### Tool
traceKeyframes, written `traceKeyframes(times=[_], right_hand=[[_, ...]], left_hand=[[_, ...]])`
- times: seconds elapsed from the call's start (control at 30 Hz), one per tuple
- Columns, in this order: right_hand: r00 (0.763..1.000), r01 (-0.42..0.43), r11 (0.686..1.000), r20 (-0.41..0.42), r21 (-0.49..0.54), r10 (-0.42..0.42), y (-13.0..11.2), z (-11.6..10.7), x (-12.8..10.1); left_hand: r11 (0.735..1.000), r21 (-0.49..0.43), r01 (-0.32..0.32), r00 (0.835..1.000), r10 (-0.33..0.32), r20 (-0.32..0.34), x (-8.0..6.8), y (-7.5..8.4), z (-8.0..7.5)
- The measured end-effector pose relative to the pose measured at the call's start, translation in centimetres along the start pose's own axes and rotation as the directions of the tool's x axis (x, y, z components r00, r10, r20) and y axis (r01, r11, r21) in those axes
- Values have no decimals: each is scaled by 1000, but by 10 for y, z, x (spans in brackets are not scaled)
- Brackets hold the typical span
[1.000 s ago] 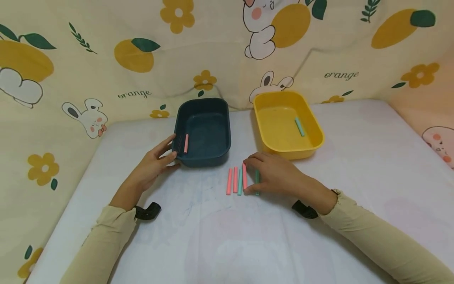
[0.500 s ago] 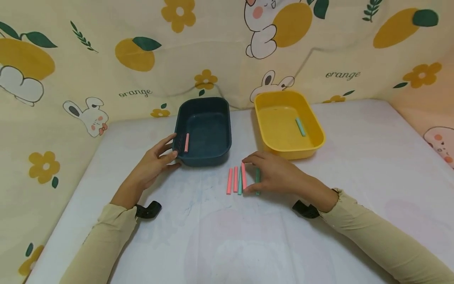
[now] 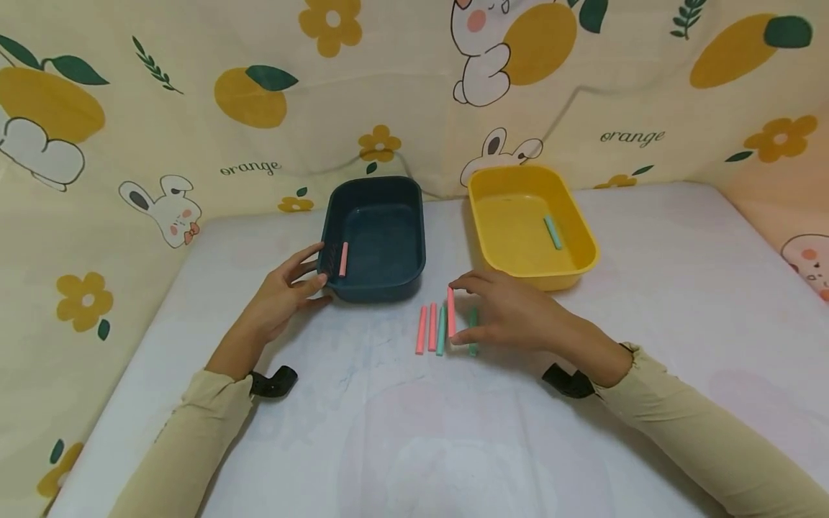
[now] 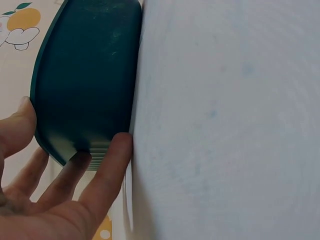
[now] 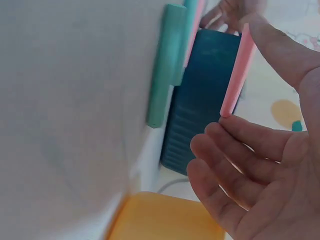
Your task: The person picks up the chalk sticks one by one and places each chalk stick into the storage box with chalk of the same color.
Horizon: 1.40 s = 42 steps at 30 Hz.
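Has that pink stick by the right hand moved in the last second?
Yes. The pink stick, pinched by the right hand, has lifted out of the row, its far end now nearer the dark blue bin than before.

This looks like a home corner set up for a simple sorting activity rather than a workshop or lab. A cream cloth backdrop (image 3: pixel 388 93) printed with rabbits, oranges, flowers and the word "orange" hangs behind and beside a desk (image 3: pixel 680 288) under a pale cover. A dark blue tub (image 3: pixel 378 284), a yellow tub (image 3: pixel 514 270) and short coloured sticks (image 3: pixel 430 329) sit on it.
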State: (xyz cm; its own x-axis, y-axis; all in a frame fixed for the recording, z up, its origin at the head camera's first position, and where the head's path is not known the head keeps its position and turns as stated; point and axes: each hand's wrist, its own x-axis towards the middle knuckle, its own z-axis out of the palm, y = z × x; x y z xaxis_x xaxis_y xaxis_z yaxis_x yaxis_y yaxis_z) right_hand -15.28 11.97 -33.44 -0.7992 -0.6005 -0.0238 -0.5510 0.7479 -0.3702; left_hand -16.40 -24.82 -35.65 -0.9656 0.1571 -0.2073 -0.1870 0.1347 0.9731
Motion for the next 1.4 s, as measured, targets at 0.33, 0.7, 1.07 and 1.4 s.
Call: traceKeyframes(times=[0.33,0.7,1.07,1.4], right_hand=[[999,25,999,-30,30,-24,-4,-19,3],[996,76,995,-59,66,-72,-32,-36,32],[995,94,993,-28,68,-92,-38,-27,58],[996,82,996,41,28,-84,-48,-26,94]], left_hand=[[1000,19,-4,1000,4,2,-1,-1,1],[999,37,13,1000,-13,-27,-2,2,-1],[999,39,19,999,-18,-30,-3,1,1],[999,48,22,999,-20,-40,-1,1,3]])
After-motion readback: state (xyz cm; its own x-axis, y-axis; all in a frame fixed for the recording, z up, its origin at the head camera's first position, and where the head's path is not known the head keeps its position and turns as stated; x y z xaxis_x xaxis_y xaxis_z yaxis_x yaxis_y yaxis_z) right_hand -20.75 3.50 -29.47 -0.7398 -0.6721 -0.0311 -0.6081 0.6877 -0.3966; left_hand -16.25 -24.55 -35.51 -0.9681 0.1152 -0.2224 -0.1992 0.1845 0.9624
